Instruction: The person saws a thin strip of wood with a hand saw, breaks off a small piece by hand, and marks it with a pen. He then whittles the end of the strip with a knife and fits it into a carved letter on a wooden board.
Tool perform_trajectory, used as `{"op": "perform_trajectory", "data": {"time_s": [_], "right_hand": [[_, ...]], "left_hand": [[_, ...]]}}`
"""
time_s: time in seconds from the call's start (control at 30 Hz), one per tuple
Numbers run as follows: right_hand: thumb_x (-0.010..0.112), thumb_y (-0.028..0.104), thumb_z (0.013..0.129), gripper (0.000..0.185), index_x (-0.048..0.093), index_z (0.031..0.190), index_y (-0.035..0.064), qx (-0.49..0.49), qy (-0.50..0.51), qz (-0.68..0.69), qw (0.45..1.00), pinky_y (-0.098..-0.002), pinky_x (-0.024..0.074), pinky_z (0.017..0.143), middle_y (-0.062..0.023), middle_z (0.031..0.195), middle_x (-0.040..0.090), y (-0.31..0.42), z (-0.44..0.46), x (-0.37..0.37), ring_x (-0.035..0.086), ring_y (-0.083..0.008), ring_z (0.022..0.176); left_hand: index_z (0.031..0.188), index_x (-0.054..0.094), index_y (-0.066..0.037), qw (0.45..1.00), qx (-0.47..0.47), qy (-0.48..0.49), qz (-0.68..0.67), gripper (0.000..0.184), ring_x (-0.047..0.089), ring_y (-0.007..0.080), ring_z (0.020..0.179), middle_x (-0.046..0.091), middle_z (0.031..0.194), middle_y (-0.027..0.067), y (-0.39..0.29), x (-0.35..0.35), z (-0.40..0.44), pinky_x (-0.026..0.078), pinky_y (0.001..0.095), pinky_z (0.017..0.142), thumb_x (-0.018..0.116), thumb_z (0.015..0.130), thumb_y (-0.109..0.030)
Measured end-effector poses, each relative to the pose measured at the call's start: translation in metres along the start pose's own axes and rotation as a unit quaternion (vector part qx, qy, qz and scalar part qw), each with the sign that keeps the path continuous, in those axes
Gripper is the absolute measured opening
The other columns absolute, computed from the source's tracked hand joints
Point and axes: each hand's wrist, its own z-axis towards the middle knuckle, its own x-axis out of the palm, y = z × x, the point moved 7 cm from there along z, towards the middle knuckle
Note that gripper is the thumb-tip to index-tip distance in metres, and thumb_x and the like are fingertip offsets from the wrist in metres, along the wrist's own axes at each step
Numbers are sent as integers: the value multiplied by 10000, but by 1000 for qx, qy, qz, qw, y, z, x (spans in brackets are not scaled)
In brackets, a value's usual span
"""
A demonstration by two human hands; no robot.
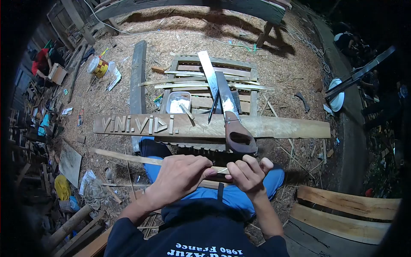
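Observation:
A thin wooden strip (126, 156) runs across my lap. My left hand (182, 173) is wrapped round it, and the strip's long end sticks out to the left. Close by on the right, my right hand (248, 172) pinches the strip's short end, with a little pale wood showing between the hands. In front lies a long board (287, 127) bearing raised wooden letters (135, 124) that read "VINI.VIDI.". On the board rest a handsaw (233, 122), a dark pencil-like stick (212, 107) and a small loose wood piece (187, 112).
A plastic tub (178, 103) with white contents sits beyond the board on a slatted pallet (252, 68). Another metal blade (207, 70) lies there beside thin strips (214, 86). A paint bucket (98, 67) stands far left. Planks (346, 218) lie right. A person (41, 64) works far left.

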Motion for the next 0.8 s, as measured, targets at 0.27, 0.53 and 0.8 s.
{"op": "perform_trajectory", "data": {"time_s": [0.27, 0.53, 0.8], "right_hand": [[666, 418, 964, 239, 697, 955, 182, 8, 83, 15, 996, -407, 292, 879, 54, 739, 576, 3, 9, 5, 607, -133, 777], [711, 317, 938, 153, 696, 948, 165, 23, 211, 83, 974, -371, 289, 854, 39, 721, 525, -2, 18, 17, 519, -119, 695], [686, 380, 957, 159, 710, 936, 225, -6, 63, -32, 997, -374, 245, 830, 65, 744, 525, 2, 30, -1, 541, -87, 725]], "left_hand": [[921, 631, -85, 994, 60, -35, 85, 163, 620, 230, 728, 614, 765, 45, -3, -9, 3, 455, 362, 654, 712, 938, -226], [913, 613, -96, 982, 73, -30, 171, 147, 614, 218, 752, 575, 769, 26, 2, 6, 1, 462, 357, 670, 668, 948, -228], [995, 714, -67, 983, -96, 157, 2, 249, 695, 349, 756, 708, 802, 141, 33, 5, 6, 495, 432, 628, 675, 1005, -312]]}}
